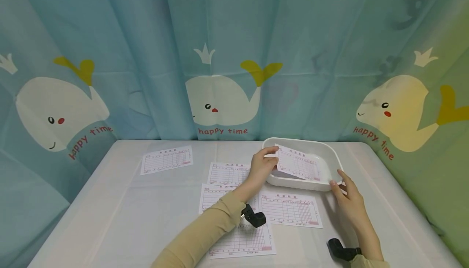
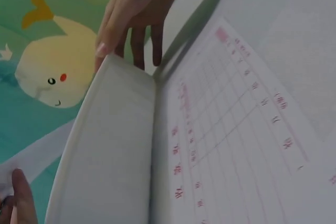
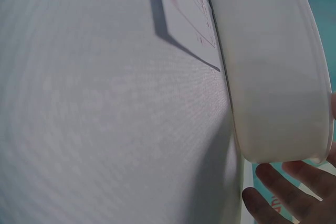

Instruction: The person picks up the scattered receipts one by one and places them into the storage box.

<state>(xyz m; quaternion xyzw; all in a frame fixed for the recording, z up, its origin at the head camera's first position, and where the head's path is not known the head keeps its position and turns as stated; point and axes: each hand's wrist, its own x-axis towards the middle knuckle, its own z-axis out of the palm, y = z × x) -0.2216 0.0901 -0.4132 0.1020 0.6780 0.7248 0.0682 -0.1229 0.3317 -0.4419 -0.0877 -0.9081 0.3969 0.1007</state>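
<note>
A printed receipt slip [image 1: 298,163] is pinched at its left edge by my left hand [image 1: 261,167]. It slants over the inside of a white plastic tray [image 1: 300,184], and whether its lower edge touches the tray floor I cannot tell. At the tray's front right corner, my right hand [image 1: 349,198] holds the rim, thumb in front and index finger along the side. The right wrist view shows fingers [image 3: 286,187] at the tray's outer wall [image 3: 278,77]. In the left wrist view, part of the left hand [image 2: 23,198] shows beside the held slip [image 2: 42,158].
Several similar slips lie on the white tablecloth: one [image 1: 166,160] at the far left, one [image 1: 291,210] before the tray, others [image 1: 229,173] [image 1: 243,243] partly under the left forearm. A curtain with whales [image 1: 223,101] hangs behind the table.
</note>
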